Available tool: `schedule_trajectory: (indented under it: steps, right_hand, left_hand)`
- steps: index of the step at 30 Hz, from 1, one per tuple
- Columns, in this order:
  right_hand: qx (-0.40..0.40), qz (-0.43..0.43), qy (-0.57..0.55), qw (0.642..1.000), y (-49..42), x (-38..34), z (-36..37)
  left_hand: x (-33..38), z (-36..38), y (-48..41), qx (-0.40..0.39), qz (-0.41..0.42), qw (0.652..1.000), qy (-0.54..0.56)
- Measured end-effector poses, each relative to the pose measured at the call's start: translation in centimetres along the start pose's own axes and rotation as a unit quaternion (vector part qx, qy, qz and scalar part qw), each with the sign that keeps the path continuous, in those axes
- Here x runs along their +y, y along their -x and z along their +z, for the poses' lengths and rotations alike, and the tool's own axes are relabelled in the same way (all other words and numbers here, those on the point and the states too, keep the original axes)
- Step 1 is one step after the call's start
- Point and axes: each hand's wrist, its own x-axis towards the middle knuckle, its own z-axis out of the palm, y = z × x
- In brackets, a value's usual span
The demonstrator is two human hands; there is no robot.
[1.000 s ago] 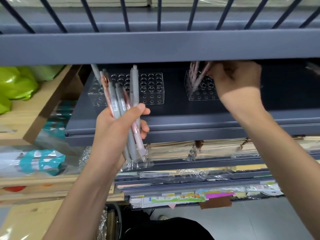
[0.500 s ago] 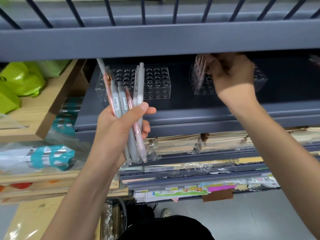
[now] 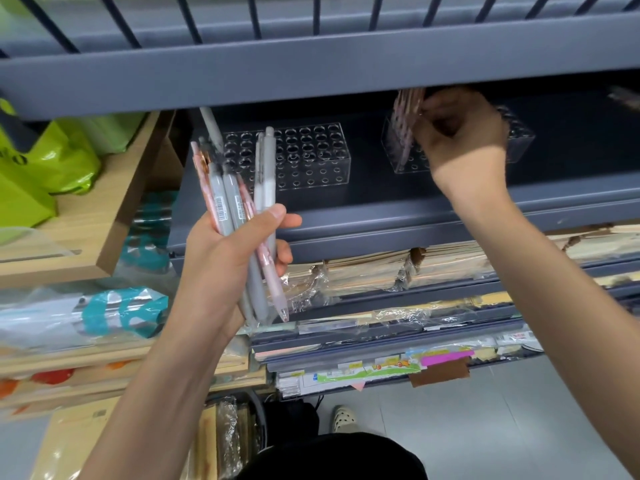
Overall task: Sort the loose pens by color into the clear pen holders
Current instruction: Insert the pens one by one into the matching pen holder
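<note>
My left hand grips a bundle of pens, several grey and a few pink, in front of the grey shelf. Behind it stands a clear pen holder with rows of holes and one grey pen at its left end. My right hand reaches under the upper shelf to a second clear holder, its fingers curled beside the pink pens standing in it. Whether those fingers pinch a pen is hidden by the hand.
The upper shelf beam hangs low over both holders. The grey shelf edge runs below them. Wrapped paper stacks fill lower shelves. Green bags and a wooden shelf sit left.
My right hand has stayed at the right holder with the pink pens, shifting slightly. The view has moved closer. My left hand keeps the same bundle.
</note>
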Motion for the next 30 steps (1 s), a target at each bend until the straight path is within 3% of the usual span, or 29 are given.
schedule_trajectory:
  steps: [7, 12, 15, 17, 20, 24, 30]
  right_hand:
    - [0.007, 0.002, -0.007, 1.0, 0.7, -0.1, -0.3]
    - [0.082, -0.027, -0.03, 0.996, 3.0, -3.1, 0.1]
    - [-0.04, -0.03, -0.049, 0.998, 5.0, -6.7, 1.5]
    - [-0.165, -0.018, -0.06, 0.984, 6.4, -8.8, 3.0]
    - [-0.284, -0.007, -0.06, 0.957, 7.6, -10.6, 5.4]
    - [-0.335, 0.036, -0.07, 0.939, 7.8, -11.0, 7.6]
    - [-0.334, 0.1, -0.224, 0.91, 7.2, -10.7, 8.7]
  left_hand:
    - [0.6, -1.4, 0.6, -0.014, -0.005, 1.0, 0.001]
    - [1.0, -2.3, 1.1, -0.017, -0.016, 1.0, 0.001]
    - [1.1, -3.0, 1.2, -0.017, -0.016, 1.0, -0.003]
    - [1.1, -3.4, 1.3, -0.019, -0.014, 1.0, -0.009]
    - [1.2, -4.0, 1.5, -0.021, -0.011, 0.999, -0.027]
    - [1.3, -4.8, 1.6, -0.012, -0.01, 0.999, -0.041]
    - [1.5, -5.4, 1.5, 0.034, 0.025, 0.999, -0.002]
